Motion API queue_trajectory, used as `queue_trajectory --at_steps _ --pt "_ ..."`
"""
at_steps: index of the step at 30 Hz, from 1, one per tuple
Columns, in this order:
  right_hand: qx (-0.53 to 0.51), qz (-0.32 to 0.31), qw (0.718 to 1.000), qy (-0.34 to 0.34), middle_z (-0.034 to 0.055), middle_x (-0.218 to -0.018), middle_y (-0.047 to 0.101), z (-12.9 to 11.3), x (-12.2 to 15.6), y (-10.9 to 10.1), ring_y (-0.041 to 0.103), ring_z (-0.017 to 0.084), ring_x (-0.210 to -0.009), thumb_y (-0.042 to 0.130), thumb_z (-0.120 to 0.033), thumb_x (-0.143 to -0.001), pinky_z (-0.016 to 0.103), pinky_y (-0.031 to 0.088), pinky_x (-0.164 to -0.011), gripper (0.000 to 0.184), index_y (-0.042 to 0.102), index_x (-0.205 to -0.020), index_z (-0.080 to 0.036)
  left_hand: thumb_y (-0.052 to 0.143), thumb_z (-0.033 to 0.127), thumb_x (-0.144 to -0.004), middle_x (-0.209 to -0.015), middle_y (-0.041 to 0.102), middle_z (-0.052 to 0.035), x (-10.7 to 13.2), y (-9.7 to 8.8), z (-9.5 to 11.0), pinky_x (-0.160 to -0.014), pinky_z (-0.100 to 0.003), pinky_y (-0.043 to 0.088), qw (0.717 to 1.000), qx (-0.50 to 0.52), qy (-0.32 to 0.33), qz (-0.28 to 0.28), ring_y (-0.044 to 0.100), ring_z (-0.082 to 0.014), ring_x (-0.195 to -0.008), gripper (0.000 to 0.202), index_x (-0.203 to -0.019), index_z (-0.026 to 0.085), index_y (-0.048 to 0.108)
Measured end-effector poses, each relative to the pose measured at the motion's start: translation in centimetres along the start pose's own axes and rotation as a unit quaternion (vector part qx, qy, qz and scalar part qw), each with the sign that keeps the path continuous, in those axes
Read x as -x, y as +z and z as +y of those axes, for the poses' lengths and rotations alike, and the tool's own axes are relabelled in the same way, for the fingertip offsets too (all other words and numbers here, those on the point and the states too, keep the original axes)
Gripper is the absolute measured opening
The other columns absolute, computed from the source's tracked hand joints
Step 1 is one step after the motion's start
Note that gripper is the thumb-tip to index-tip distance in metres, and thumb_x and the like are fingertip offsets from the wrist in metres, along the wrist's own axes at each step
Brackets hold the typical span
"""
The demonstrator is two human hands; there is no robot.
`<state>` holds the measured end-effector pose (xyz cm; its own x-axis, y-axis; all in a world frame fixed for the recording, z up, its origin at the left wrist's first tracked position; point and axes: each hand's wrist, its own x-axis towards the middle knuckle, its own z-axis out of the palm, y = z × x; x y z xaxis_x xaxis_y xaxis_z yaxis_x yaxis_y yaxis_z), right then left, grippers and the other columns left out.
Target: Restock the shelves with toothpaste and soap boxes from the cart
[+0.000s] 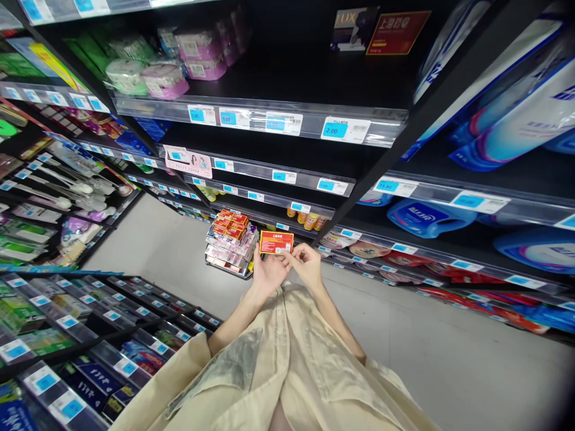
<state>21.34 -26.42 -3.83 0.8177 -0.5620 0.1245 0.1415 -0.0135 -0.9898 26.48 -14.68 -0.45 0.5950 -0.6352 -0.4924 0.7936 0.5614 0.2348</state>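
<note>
A small red and yellow box (pixel 276 242) is held up in front of me by both hands. My left hand (pixel 266 272) grips its left lower edge with fingers closed round it. My right hand (pixel 306 261) pinches its right lower corner. Just behind the box a wire basket (pixel 230 258) on the floor holds several more red boxes and other flat packs. My beige sleeves and shirt fill the bottom of the view.
Black store shelves with blue price tags (pixel 335 129) stand ahead; the middle shelves look largely bare. Blue detergent bottles (pixel 424 216) sit at right, tissue packs (pixel 165 79) upper left. Another rack (pixel 90 335) stands at lower left. A grey floor aisle (pixel 440 353) runs between.
</note>
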Motion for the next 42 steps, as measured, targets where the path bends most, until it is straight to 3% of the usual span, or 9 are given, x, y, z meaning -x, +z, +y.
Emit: queue_trajectory --at_steps 7,13,15,18,22,24,27,34,42 --pt "-0.025 -0.013 0.999 0.024 -0.0044 -0.061 0.053 -0.3 0.4 0.1 0.051 0.012 -0.054 0.083 -0.057 -0.083 0.026 0.042 -0.054 0.042 0.061 -0.074 -0.022 0.077 0.066 -0.081 -0.102 0.077 -0.0076 0.0 -0.7 -0.3 -0.091 -0.037 0.056 0.997 -0.036 0.065 -0.014 0.071 -0.023 -0.095 0.052 -0.104 0.02 0.075" --pt "-0.108 -0.082 0.989 0.057 0.0039 -0.091 0.071 -1.0 0.9 -0.1 0.066 0.017 -0.069 0.075 -0.064 -0.088 0.028 0.054 -0.059 0.043 0.068 -0.1 -0.024 0.09 0.059 -0.069 -0.12 0.073 -0.0075 0.0 -1.7 -1.1 -0.091 -0.035 0.056 0.957 -0.192 0.219 0.0 0.069 -0.0235 -0.106 0.06 -0.115 0.024 0.072" --pt "-0.126 -0.092 0.986 0.058 0.0076 -0.109 0.073 -0.9 1.0 -0.1 0.07 0.02 -0.081 0.073 -0.067 -0.087 0.03 0.059 -0.063 0.051 0.067 -0.116 -0.025 0.093 0.05 -0.068 -0.133 0.068 -0.0078 -0.1 -2.2 -1.0 -0.103 -0.037 0.053 0.91 -0.275 0.311 0.016 0.065 -0.0257 -0.122 0.066 -0.125 0.027 0.067" --pt "-0.127 -0.099 0.984 0.073 0.0101 -0.121 0.074 -0.5 1.1 0.0 0.072 0.024 -0.092 0.072 -0.073 -0.085 0.033 0.062 -0.066 0.063 0.064 -0.126 -0.026 0.095 0.045 -0.067 -0.147 0.058 -0.0104 -0.1 -2.9 -0.6 -0.116 -0.043 0.047 0.804 -0.411 0.428 0.033 0.054 -0.0298 -0.141 0.078 -0.133 0.028 0.059" --pt "-0.126 -0.115 0.981 0.088 0.0099 -0.12 0.077 -0.3 1.1 0.2 0.074 0.026 -0.098 0.073 -0.072 -0.085 0.035 0.064 -0.075 0.063 0.065 -0.127 -0.025 0.094 0.041 -0.068 -0.148 0.052 -0.013 0.4 -3.2 0.1 -0.121 -0.054 0.042 0.645 -0.545 0.531 0.072 0.048 -0.0339 -0.146 0.077 -0.133 0.028 0.055" --pt "-0.127 -0.107 0.982 0.088 0.009 -0.119 0.077 -0.4 1.1 0.4 0.074 0.027 -0.104 0.077 -0.069 -0.083 0.037 0.064 -0.085 0.06 0.067 -0.123 -0.026 0.096 0.035 -0.065 -0.146 0.053 -0.013 0.9 -3.0 0.0 -0.123 -0.057 0.037 0.604 -0.562 0.558 0.084 0.048 -0.036 -0.144 0.075 -0.129 0.028 0.057" --pt "-0.127 -0.081 0.984 0.093 0.0075 -0.114 0.078 -0.7 1.1 0.6 0.074 0.029 -0.107 0.079 -0.07 -0.08 0.039 0.064 -0.089 0.057 0.07 -0.115 -0.026 0.099 0.024 -0.059 -0.144 0.055 -0.0134 1.6 -2.4 -0.3 -0.128 -0.055 0.031 0.629 -0.538 0.554 0.094 0.048 -0.0375 -0.143 0.076 -0.125 0.028 0.06" --pt "-0.101 -0.051 0.988 0.103 0.007 -0.103 0.079 -1.0 1.1 0.7 0.075 0.029 -0.096 0.079 -0.076 -0.074 0.039 0.066 -0.079 0.061 0.072 -0.107 -0.025 0.102 0.02 -0.047 -0.156 0.046 -0.0091 2.1 -1.6 -0.7 -0.133 -0.051 0.022 0.778 -0.426 0.444 0.128 0.027 -0.0395 -0.157 0.084 -0.12 0.031 0.062" --pt "-0.114 -0.059 0.986 0.11 0.0082 -0.106 0.078 -0.6 1.1 0.5 0.076 0.029 -0.097 0.079 -0.072 -0.077 0.037 0.066 -0.076 0.058 0.07 -0.108 -0.025 0.101 0.011 -0.044 -0.161 0.041 -0.0079 2.2 -1.1 -0.7 -0.135 -0.043 0.017 0.807 -0.403 0.411 0.129 0.019 -0.0365 -0.16 0.09 -0.12 0.031 0.06"
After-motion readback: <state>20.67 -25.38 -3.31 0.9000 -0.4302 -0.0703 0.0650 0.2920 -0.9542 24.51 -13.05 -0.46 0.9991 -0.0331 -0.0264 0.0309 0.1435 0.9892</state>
